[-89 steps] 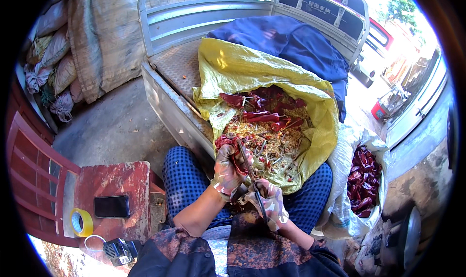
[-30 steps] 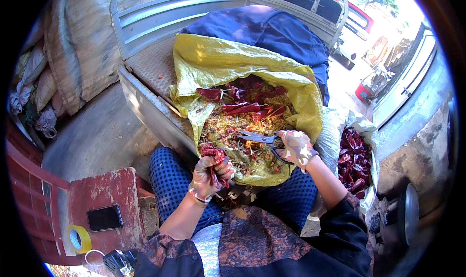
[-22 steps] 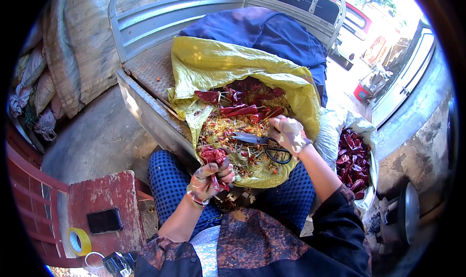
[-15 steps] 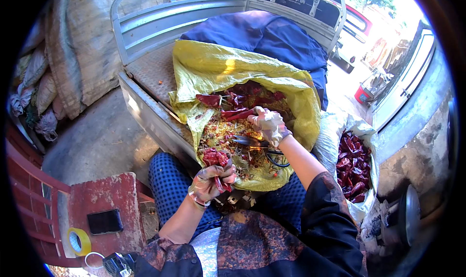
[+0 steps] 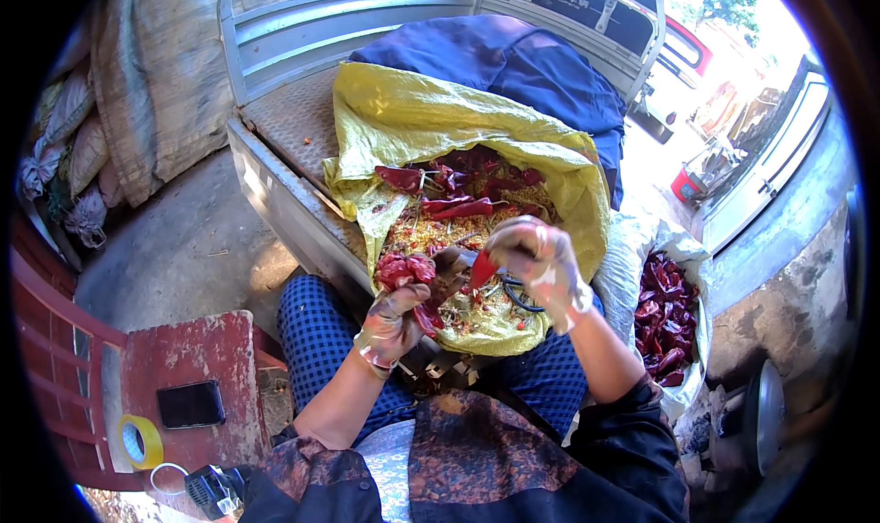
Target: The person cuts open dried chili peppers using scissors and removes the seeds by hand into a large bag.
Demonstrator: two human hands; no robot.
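Gloved in thin, stained plastic, my left hand [image 5: 394, 321] is closed round several crumpled dried red chili peppers [image 5: 403, 271], some poking out below its fingers. My right hand [image 5: 534, 257], slightly smeared by motion, pinches a single bright red chili pepper [image 5: 481, 268] close to the left hand's fingers. Both are above the mouth of a yellow woven sack [image 5: 467, 110]. Inside the sack, more dried chili peppers [image 5: 458, 208] lie over yellow seeds and broken bits. Partly hidden by my right hand are the dark handle loops [image 5: 519, 296] of scissors.
A white sack [image 5: 626, 257] of dark red chilies [image 5: 662, 321] stands at my right. The yellow sack lies on a metal truck bed [image 5: 291, 120] against a dark blue cloth [image 5: 495, 51]. To the left, a red chair [image 5: 197, 340] bears a phone [image 5: 191, 405] and a tape roll [image 5: 140, 441].
My right hand has drawn back toward me and lifted a chili pepper from near the scissors' area. My left hand keeps its bunch, its fingers now reaching toward the right hand.
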